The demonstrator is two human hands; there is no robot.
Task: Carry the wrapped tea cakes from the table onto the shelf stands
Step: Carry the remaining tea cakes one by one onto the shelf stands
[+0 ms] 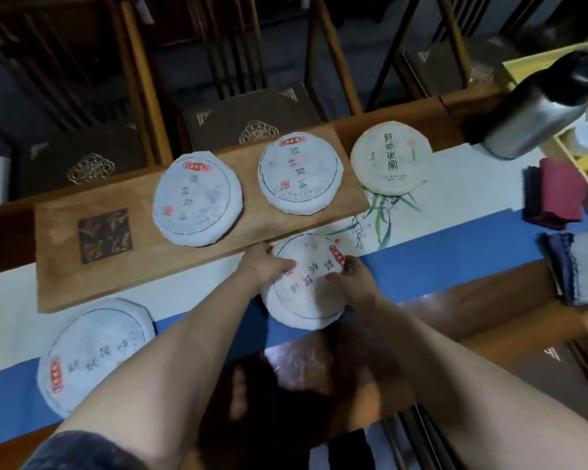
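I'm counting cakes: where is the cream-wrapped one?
The cream-wrapped tea cake lies upper right in the head view, just right of the wooden board, left of the steel flask.

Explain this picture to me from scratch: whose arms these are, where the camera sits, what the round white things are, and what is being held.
No machine here: a person wears a camera on the head, so the single picture looks down along their own two bare arms. The left hand and the right hand each have a grip on opposite edges of one paper-wrapped tea cake, with the thumbs lying on its top. It sits at the near edge of a wooden board on a table covered by a blue and white runner. Two more wrapped cakes lie on the board, a cream one beyond it, and another near the left arm. At the right are a metal flask and folded cloths.
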